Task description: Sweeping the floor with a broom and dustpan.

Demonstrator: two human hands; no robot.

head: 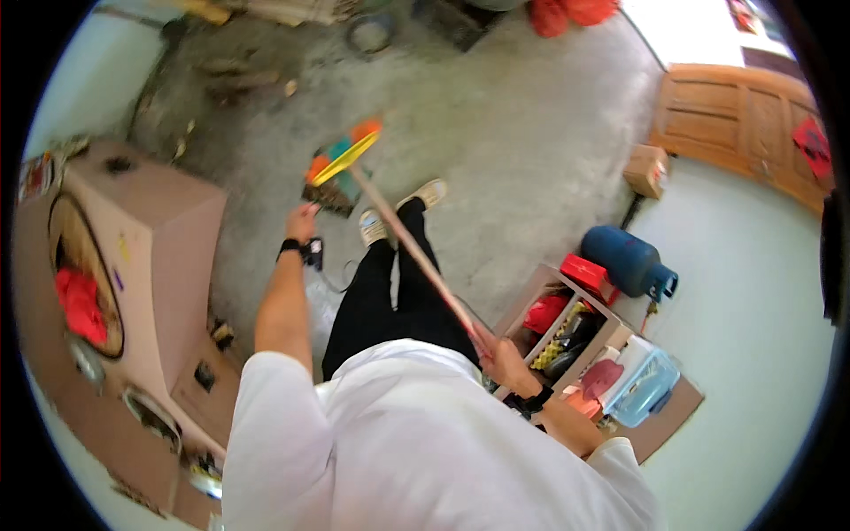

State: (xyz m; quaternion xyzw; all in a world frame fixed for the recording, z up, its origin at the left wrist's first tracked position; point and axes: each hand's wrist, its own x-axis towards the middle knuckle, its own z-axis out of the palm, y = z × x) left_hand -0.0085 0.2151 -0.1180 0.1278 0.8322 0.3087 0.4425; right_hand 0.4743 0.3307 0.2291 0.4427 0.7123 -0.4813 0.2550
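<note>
My right hand [499, 360] grips the upper end of a long broom handle [415, 249], close to my waist. The handle slants away to a yellow broom head [346, 158] with orange and teal bristles, low over the concrete floor beyond my shoes. My left hand [303, 223] reaches down left of my shoes, its fingers curled at the near corner of a dark, flat, dustpan-like piece [330, 198]. The bristles partly cover that piece, and its handle cannot be made out. Dark bands with small devices sit on both wrists.
At left stands a brown tiled stove [189, 226] with a red cloth [81, 302]. A shelf unit [541, 282] at right holds bags and a blue plastic box [643, 388]. Beyond it are a blue gas cylinder [621, 259], a cardboard box [645, 170] and a wooden door [724, 116].
</note>
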